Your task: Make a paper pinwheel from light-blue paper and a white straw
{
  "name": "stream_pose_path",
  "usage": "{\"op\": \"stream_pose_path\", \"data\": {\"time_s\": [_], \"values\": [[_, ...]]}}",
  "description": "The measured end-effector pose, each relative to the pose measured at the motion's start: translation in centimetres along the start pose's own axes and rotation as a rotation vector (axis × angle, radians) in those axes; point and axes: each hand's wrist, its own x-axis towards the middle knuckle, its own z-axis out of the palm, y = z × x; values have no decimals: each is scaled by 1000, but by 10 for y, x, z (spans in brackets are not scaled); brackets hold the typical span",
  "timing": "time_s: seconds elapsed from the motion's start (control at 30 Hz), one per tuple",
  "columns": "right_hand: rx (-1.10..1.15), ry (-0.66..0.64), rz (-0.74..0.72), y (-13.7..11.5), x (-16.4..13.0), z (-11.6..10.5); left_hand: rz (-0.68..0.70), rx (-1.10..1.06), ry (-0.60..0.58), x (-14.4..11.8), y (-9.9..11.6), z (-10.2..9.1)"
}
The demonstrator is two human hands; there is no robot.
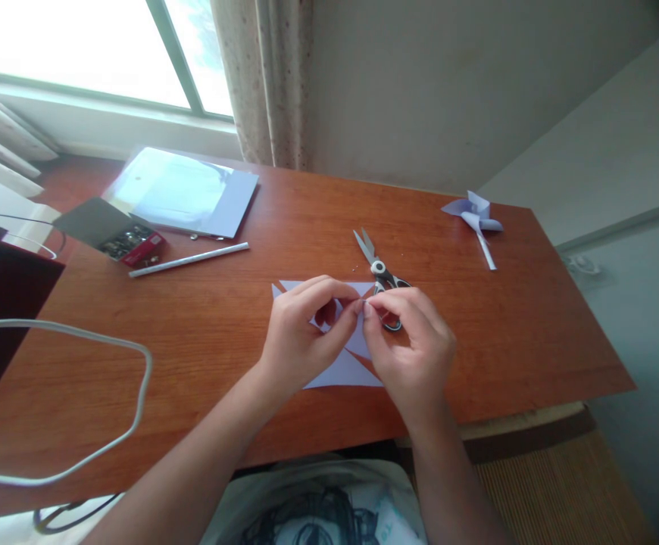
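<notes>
Two hands meet over the pale lilac cut paper square [345,369] on the wooden desk [221,333]: left hand [298,333] and right hand [412,348] both pinch its folded corners. Black-handled steel scissors [379,274] lie just beyond the pinch.

A finished pale lilac paper pinwheel on a white stick [476,217] lies near the far right corner of the reddish-brown wooden table [204,333]. Far left: a clear plastic sleeve of pale paper sheets [185,191], an open small box of metal pins [122,236] (contents blurred), a white paper stick [188,260]. A white cable [107,348] loops over the near left.
</notes>
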Motion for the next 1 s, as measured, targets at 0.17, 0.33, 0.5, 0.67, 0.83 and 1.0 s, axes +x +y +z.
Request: {"op": "stream_pose_path", "data": {"time_s": [0.17,0.33,0.5,0.67,0.83,1.0], "values": [[43,-18,23,0,0,-2,12,-9,-16,0,0,-1],[26,-10,-22,1,-3,-2,1,0,-3,0,1,-2],[-30,20,-92,1,-4,-1,13,11,30,0,1,-1],[38,38,-22,-1,-5,1,41,28,38,0,2,0],[91,47,92,-2,-5,2,60,37,13,-1,2,0],[46,73,91,-2,-4,3,70,51,19,-2,2,1]]}}
